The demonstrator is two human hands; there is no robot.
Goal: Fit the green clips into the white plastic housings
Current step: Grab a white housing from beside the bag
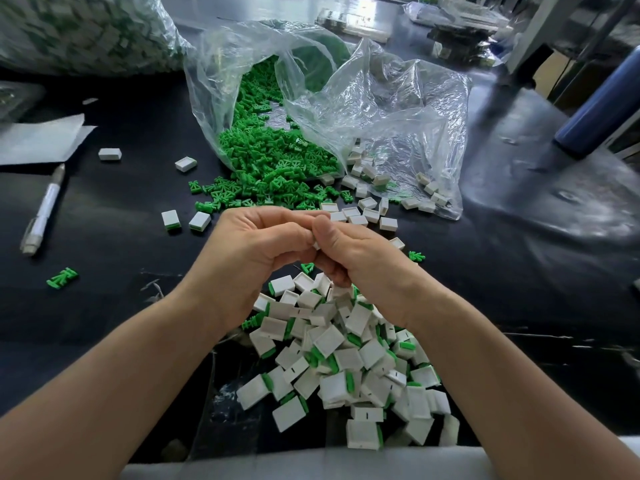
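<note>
At frame centre the left hand (252, 244) and right hand (353, 261) curl their fingers together on one small white housing (316, 245), mostly hidden

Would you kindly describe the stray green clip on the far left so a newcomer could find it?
Start at the white pen on the left of the black table. Just nearer the person lies one green clip, alone, while other clips crowd the plastic bag.

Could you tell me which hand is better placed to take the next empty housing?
Probably the right: the right hand lies nearest the empty housings, just beyond it; the left hand is farther.
</note>
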